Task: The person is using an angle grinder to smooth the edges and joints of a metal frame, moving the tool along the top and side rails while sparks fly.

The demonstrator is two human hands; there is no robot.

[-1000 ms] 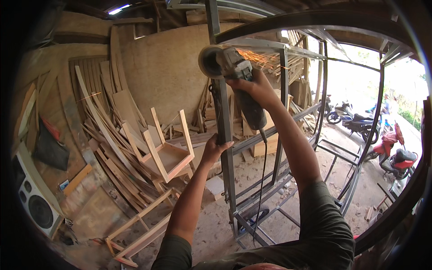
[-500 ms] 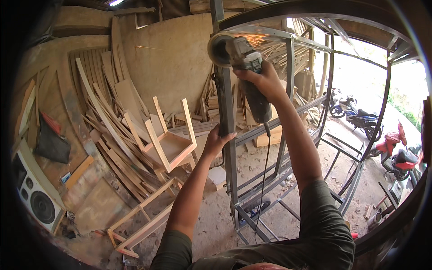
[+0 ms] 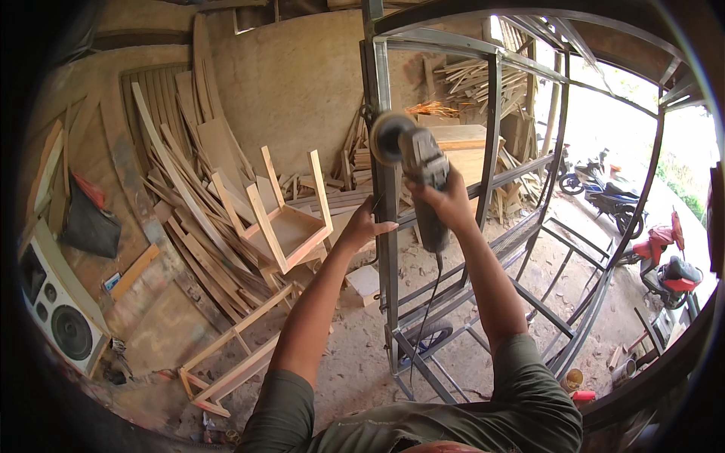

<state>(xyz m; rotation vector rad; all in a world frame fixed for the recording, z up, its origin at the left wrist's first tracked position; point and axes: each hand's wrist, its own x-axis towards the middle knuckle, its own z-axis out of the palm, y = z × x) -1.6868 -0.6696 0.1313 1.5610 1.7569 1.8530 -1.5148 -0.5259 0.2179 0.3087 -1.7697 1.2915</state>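
Observation:
My right hand (image 3: 447,198) is wrapped round the dark body of an angle grinder (image 3: 427,170), its power cord hanging down. The grinder's round disc (image 3: 389,139) is against the steel upright (image 3: 387,175) of a tall metal frame. Orange sparks (image 3: 432,110) fly off to the right of the disc. Lower down, my left hand (image 3: 361,226) grips the same upright from its left side, thumb across the near face; the fingers are partly hidden behind it. Above the disc, the upright shows a bright bare-metal strip.
Left of the frame stand a wooden stool frame (image 3: 287,240), another wooden frame (image 3: 238,351) and leaning planks (image 3: 177,219). A loudspeaker (image 3: 64,313) is at far left. Steel crossbars (image 3: 521,175) extend right; motorcycles (image 3: 613,198) stand beyond. The grinder's cord (image 3: 424,317) hangs among the lower bars.
The grinder in my right hand has moved down along the upright, and the sparks have moved down with it. My left hand keeps its hold on the upright. The view has shifted slightly.

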